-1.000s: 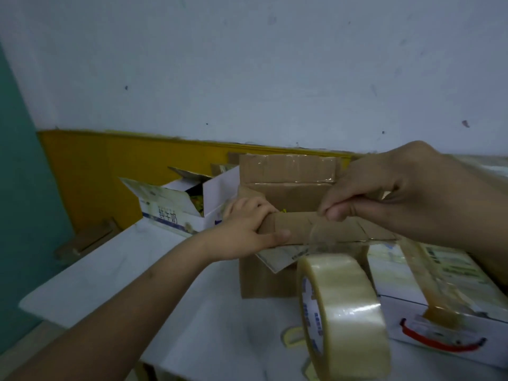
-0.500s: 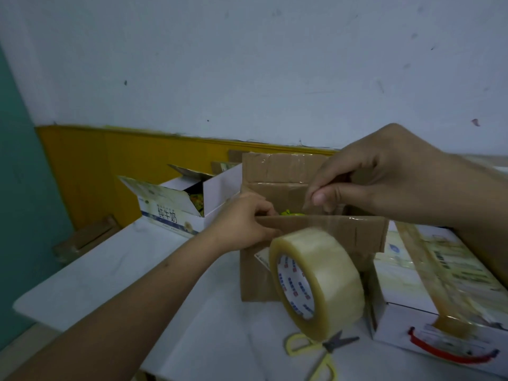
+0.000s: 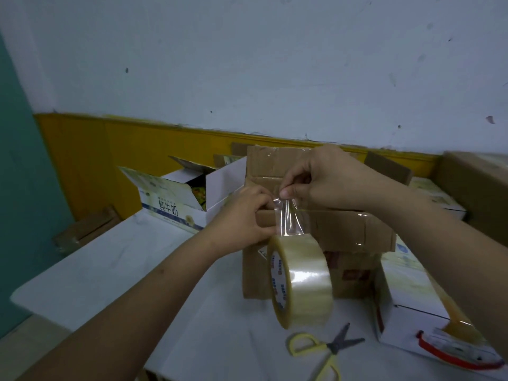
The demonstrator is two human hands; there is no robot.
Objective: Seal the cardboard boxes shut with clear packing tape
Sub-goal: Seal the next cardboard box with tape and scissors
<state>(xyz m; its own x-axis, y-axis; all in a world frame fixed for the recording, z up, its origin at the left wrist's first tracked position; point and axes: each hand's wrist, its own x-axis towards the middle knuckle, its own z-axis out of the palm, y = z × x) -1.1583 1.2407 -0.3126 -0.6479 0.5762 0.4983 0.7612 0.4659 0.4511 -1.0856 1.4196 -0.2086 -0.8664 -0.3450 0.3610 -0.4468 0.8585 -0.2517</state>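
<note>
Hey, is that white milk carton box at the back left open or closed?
Open. The white box has its top flaps splayed outward, and colourful contents show inside through the gap; no tape holds it shut.

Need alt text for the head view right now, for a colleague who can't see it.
The right hand pinches a strip of clear tape pulled up from the hanging tape roll, while the left hand holds the brown cardboard box flap. Yellow scissors lie on the white table.
</note>
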